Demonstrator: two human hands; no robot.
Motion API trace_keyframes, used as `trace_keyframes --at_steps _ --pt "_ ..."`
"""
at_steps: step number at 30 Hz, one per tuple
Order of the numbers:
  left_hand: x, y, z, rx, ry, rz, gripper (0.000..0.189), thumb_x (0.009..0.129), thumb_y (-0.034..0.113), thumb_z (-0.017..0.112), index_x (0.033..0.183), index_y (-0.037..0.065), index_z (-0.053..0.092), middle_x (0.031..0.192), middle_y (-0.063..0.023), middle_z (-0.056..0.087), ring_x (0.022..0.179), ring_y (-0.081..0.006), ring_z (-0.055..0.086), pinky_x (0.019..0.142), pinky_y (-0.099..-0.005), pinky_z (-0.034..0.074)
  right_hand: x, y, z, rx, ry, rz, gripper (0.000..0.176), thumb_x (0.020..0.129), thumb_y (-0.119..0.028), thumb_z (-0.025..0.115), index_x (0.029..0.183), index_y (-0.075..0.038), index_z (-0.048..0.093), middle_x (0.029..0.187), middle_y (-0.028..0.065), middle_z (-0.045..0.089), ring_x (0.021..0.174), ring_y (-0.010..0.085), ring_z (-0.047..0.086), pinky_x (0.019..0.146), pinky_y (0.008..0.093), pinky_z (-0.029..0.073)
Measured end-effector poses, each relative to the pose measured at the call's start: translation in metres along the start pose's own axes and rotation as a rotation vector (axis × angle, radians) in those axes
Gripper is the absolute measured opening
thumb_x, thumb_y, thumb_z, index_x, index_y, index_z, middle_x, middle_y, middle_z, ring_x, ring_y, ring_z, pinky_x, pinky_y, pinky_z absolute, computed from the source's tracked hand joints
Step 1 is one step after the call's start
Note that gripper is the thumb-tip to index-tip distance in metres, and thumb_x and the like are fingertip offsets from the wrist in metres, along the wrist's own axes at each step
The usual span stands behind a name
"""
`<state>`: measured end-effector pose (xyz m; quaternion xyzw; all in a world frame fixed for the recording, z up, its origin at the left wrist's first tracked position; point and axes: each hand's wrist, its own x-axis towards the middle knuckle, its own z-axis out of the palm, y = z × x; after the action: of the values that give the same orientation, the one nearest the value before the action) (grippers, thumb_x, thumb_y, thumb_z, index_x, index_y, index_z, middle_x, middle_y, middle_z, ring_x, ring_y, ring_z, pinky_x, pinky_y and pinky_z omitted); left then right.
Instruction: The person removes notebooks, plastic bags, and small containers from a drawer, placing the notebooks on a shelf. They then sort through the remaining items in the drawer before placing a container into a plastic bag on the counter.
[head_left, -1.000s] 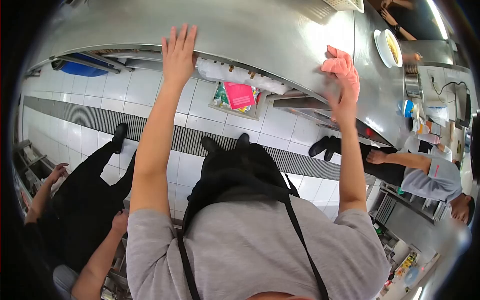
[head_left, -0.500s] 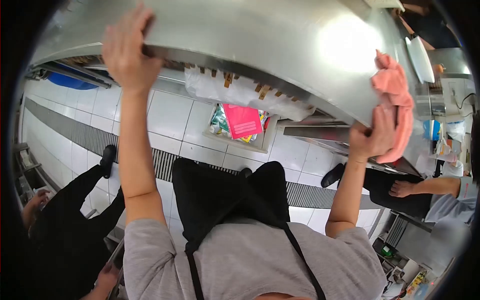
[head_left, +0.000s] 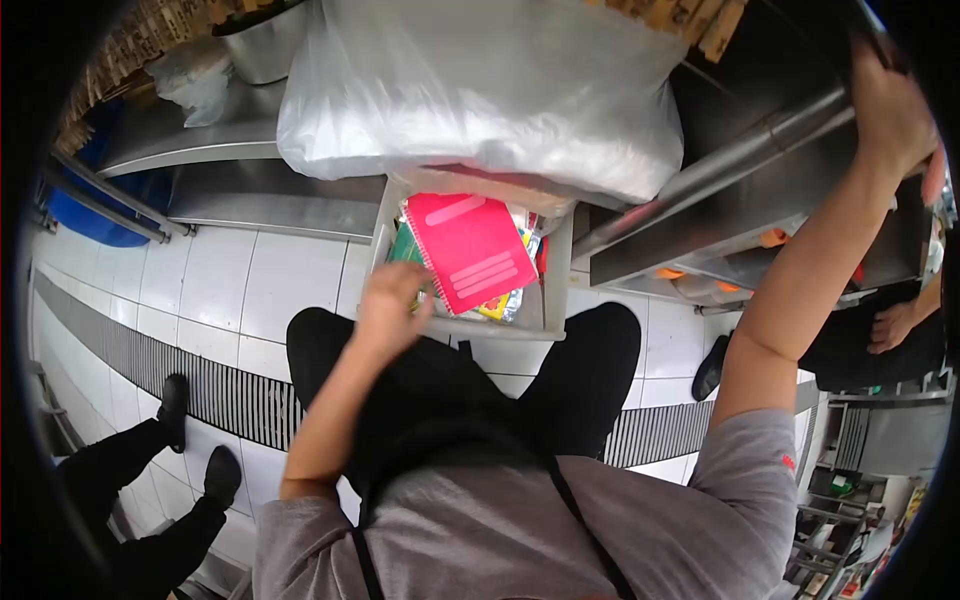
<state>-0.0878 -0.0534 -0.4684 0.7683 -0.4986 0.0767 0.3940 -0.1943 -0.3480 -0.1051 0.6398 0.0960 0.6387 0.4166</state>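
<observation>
My left hand [head_left: 393,312] is low at the front left corner of an open drawer [head_left: 555,270], beside a pink spiral notebook [head_left: 475,250]. Its fingers are smeared by motion, so I cannot make out whether they hold anything. The notebook lies on top of green, yellow and other small items in the drawer. My right hand [head_left: 893,115] is raised at the far right, against the edge of the metal counter. A bit of pink cloth [head_left: 934,178] shows beside the wrist, gripped in that hand; most of it is out of view.
A big clear plastic bag [head_left: 480,90] bulges over the drawer from the shelf. Wooden clothespins [head_left: 690,18] hang above it. A metal pot [head_left: 262,42] and a blue tub [head_left: 100,215] are at left. Other people's legs and shoes [head_left: 222,477] stand on both sides.
I have crouched, bringing the drawer and shelf closer. My left hand has left the counter edge and dropped to the drawer. My right hand stays at the counter with the pink cloth.
</observation>
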Motion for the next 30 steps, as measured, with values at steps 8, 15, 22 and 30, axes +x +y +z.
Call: trace_keyframes --at_steps 8,15,22,30 --pt "-0.021 0.031 0.045 0.130 -0.410 -0.142 0.038 0.065 0.034 0.065 0.093 0.008 0.059 0.087 -0.0101 0.055 0.080 -0.0275 0.055 0.070 -0.0371 0.045 -0.005 0.012 -0.001 -0.194 -0.160 0.184 0.032 0.060 -0.004 0.059 0.090 -0.009 0.053 0.074 0.0104 0.055 0.072 0.0282 0.054 0.064 0.0346 0.042" --pt "-0.029 0.036 0.083 0.255 -0.460 0.103 0.016 0.062 0.012 0.058 0.076 0.005 0.055 0.075 -0.0102 0.057 0.070 -0.0259 0.057 0.064 -0.0356 0.046 0.003 -0.007 -0.005 -0.206 -0.183 0.336 0.028 0.060 -0.006 0.060 0.085 -0.008 0.050 0.081 0.0098 0.055 0.081 0.0295 0.053 0.068 0.0397 0.041" --pt "-0.033 0.038 0.083 0.250 -0.461 0.036 0.017 0.061 0.006 0.054 0.077 0.005 0.058 0.074 -0.0126 0.060 0.073 -0.0262 0.058 0.067 -0.0369 0.046 -0.058 -0.005 -0.010 -0.023 0.094 0.297 0.014 0.071 -0.019 0.058 0.076 -0.007 0.054 0.079 0.0096 0.058 0.077 0.0234 0.056 0.068 0.0342 0.045" --pt "-0.035 0.037 0.085 0.272 -0.449 0.018 0.016 0.060 0.010 0.057 0.075 0.006 0.057 0.072 -0.0100 0.059 0.073 -0.0247 0.058 0.068 -0.0358 0.046 -0.212 -0.280 -0.036 1.077 -0.770 0.120 0.031 0.072 -0.017 0.053 0.102 -0.012 0.055 0.097 0.0132 0.057 0.092 0.0299 0.056 0.079 0.0417 0.045"
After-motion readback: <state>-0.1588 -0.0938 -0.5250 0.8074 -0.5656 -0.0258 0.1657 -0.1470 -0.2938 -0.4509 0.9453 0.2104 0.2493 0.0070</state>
